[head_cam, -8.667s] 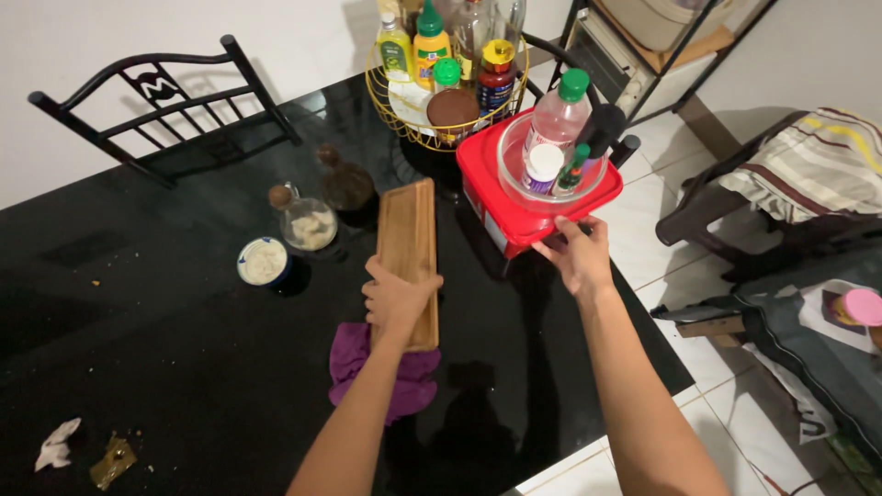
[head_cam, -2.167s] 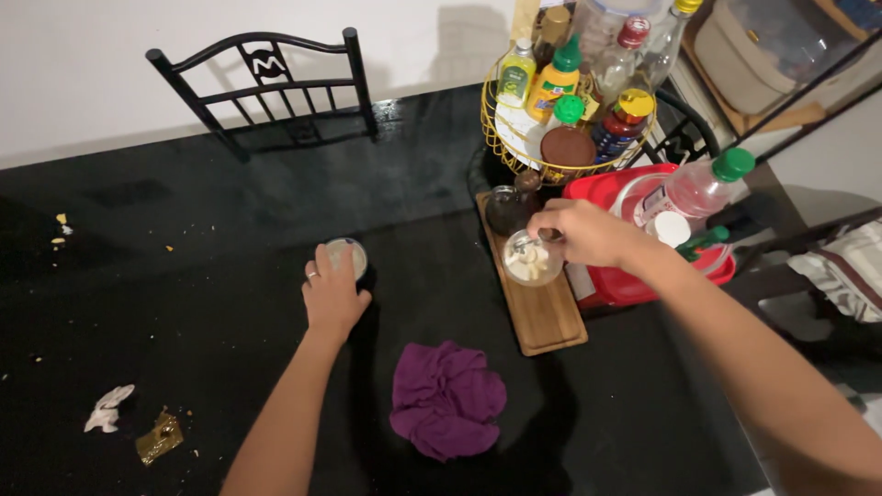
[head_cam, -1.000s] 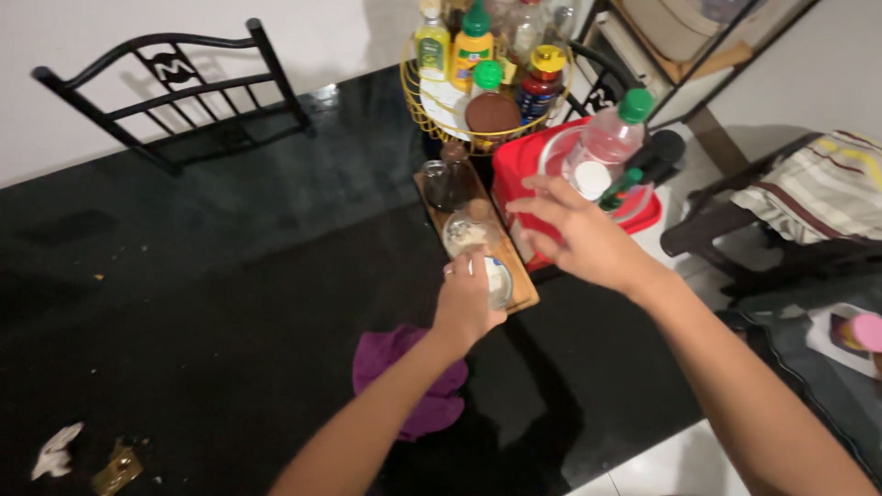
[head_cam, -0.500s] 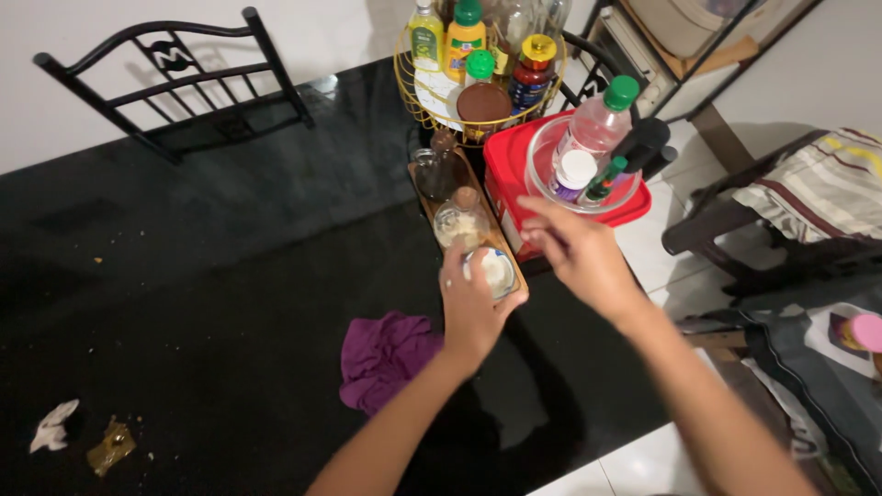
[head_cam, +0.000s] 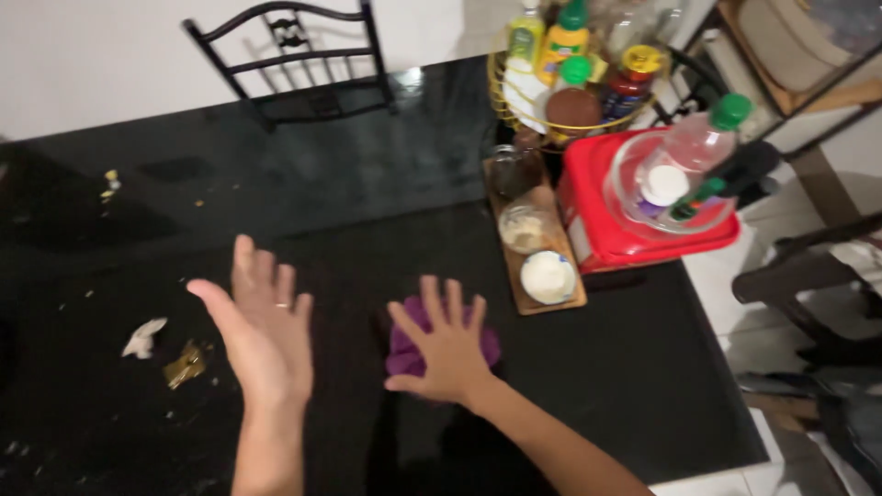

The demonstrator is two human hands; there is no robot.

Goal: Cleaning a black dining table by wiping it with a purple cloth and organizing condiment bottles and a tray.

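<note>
Seen from the head camera, the right hand point(head_cam: 447, 346) lies flat and spread, fingers apart, on top of a purple cloth point(head_cam: 404, 351) that sits on the black desk point(head_cam: 367, 211). The cloth shows on both sides of the palm, bunched, near the front middle of the desk. The hand grips nothing; it presses or rests on the cloth, and the blur makes it hard to say which.

The left hand point(head_cam: 262, 326) is raised above the desk to the left of the cloth, open, palm turned partly up, fingers loosely spread with a ring on one of them. It holds nothing and touches nothing.

To the right of the cloth, a wooden board point(head_cam: 537, 262) lies lengthwise on the desk. On it stand a small white bowl point(head_cam: 548, 276) at the near end, a glass jar point(head_cam: 524, 227) in the middle and a dark jar point(head_cam: 511, 168) at the far end. Just beside the board is a red box point(head_cam: 606, 243) carrying a clear bowl point(head_cam: 625, 179) with a green-capped bottle point(head_cam: 703, 138) in it. Behind them is a yellow wire basket point(head_cam: 501, 87) full of bottles.

At the left of the desk lie a crumpled white scrap point(head_cam: 142, 338) and a gold wrapper point(head_cam: 186, 364). A black chair point(head_cam: 294, 55) stands at the far edge.
</note>
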